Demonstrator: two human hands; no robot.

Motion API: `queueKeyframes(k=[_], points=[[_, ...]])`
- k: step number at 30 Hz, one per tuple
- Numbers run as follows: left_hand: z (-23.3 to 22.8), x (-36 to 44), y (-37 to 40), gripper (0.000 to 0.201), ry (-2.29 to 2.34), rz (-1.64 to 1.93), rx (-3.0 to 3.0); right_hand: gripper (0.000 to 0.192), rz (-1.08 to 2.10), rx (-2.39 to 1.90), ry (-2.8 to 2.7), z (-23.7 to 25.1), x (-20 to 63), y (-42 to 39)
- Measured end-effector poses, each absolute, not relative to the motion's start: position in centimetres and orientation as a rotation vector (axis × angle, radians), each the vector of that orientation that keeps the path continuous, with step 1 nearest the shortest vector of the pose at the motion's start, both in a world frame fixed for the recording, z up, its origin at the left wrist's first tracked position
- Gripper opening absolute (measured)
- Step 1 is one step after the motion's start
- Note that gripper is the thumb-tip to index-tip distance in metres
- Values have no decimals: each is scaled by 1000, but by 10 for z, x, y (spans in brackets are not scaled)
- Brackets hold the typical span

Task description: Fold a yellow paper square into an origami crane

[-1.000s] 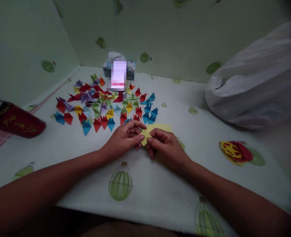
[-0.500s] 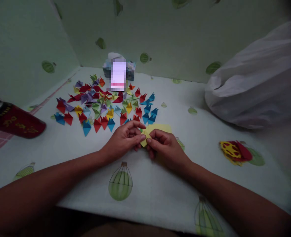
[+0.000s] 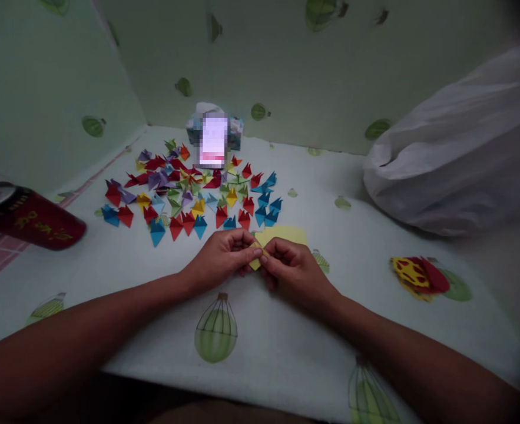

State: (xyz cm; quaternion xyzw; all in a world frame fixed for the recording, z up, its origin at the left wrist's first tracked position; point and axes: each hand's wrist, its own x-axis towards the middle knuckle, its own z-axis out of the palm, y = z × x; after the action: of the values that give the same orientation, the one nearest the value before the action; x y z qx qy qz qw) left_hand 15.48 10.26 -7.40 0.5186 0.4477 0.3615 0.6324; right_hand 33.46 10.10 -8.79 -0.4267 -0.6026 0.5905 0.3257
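Note:
Between my two hands is a small folded piece of yellow paper point(image 3: 255, 264), partly covered by the fingers. My left hand point(image 3: 231, 253) pinches it from the left with the thumb on top. From the right, my right hand point(image 3: 295, 266) grips its other edge, thumb and index finger close to my left thumb. Just behind the hands lies more yellow paper point(image 3: 288, 235), flat on the table. Beyond that spreads a crowd of small folded paper cranes point(image 3: 188, 222) in red, blue, purple, green, yellow and orange.
A red drink can point(image 3: 43, 218) stands at the left. A lit phone point(image 3: 213, 138), its screen blurred out, leans on a tissue box point(image 3: 236, 134) at the back. At right are a white plastic bag point(image 3: 445, 159) and red and yellow paper cut-outs point(image 3: 412, 274). Walls rise behind and at left.
My fingers have closed in further over the yellow paper, so less of it shows. The whole view has shifted slightly, with the things on the table staying in place.

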Motion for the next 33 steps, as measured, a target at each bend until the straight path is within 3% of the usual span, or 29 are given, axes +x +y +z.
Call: queueKeyframes(k=[13,19,28,33], points=[[-76,153,100,29,1012,903,1283,24,1586,-1084,-1540,-85,334,98],[-78,155,102,31,1009,776,1240,26,1576,-1054,-1317,-93,334,100],[-71,154,104,12,1046,685,1250,21,1640,-999,-1272,-89,333,102],[-74,154,105,12,993,730,1225,22,1601,-1078,-1277,-88,335,103]])
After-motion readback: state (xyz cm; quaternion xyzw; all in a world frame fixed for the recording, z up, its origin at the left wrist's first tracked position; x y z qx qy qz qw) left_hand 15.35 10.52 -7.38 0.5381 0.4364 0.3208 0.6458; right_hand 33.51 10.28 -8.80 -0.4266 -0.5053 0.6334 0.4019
